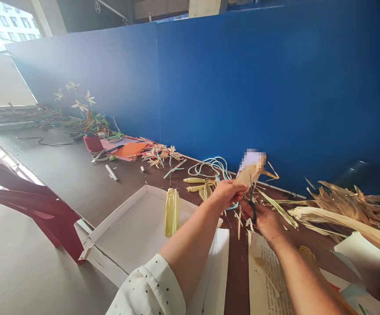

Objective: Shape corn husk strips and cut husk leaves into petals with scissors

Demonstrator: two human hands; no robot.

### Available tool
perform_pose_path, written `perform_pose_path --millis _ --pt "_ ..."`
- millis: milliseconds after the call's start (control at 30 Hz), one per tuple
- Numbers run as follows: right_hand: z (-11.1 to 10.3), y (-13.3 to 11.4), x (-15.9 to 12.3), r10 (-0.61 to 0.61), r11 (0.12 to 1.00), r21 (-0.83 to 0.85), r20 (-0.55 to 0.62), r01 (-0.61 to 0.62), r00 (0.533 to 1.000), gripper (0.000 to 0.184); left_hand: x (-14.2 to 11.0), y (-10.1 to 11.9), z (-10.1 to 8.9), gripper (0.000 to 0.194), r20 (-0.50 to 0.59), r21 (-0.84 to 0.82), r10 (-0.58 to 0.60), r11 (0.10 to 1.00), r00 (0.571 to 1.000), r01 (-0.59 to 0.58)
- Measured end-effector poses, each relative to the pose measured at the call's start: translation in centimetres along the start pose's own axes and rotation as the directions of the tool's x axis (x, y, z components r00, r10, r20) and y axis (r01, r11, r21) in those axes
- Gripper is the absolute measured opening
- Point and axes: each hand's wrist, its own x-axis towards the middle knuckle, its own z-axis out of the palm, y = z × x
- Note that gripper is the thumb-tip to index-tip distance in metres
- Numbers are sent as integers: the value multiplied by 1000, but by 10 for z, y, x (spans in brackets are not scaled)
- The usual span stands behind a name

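My left hand [227,194] is closed on a pale, dry corn husk [251,174], pinching its lower end above the table. Scissors [252,204] with dark handles are in my right hand [265,223], blades pointing up against the husk's right side. Whether the blades are fully closed is too small to tell. Below the hands lie husk scraps and a thin stick [239,225]. A yellow-green husk strip [172,212] rests on the white box lid [121,210] to the left.
Dry husks [350,203] are heaped at the right beside a white tub [364,251]. A printed sheet [265,275] lies near my right forearm. Coiled pale cord [212,166], husk flowers [162,154] and orange paper [131,149] line the blue partition [258,87]. A red chair [45,205] stands left.
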Motion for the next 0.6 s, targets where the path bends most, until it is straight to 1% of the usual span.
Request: perform_pose_path --millis 133,300,400,533,600 --pt "-2 -1 1 21 1000 -2 -6 -21 1000 42 1 -1 -1 21 0 14 -7 1000 1000 7" --pt "0 -5 -2 18 996 91 -30 -15 999 43 -1 0 -2 22 20 13 -6 1000 1000 6" --pt "1 -7 -5 7 992 129 -7 -6 1000 45 -2 0 -3 24 31 18 -14 1000 999 13" --pt "2 -13 -9 32 983 180 31 -37 999 44 -1 -1 -2 26 34 0 -5 1000 999 5" --pt "2 -15 -12 -20 983 182 11 18 1000 45 0 -1 -2 27 33 -11 0 1000 999 0"
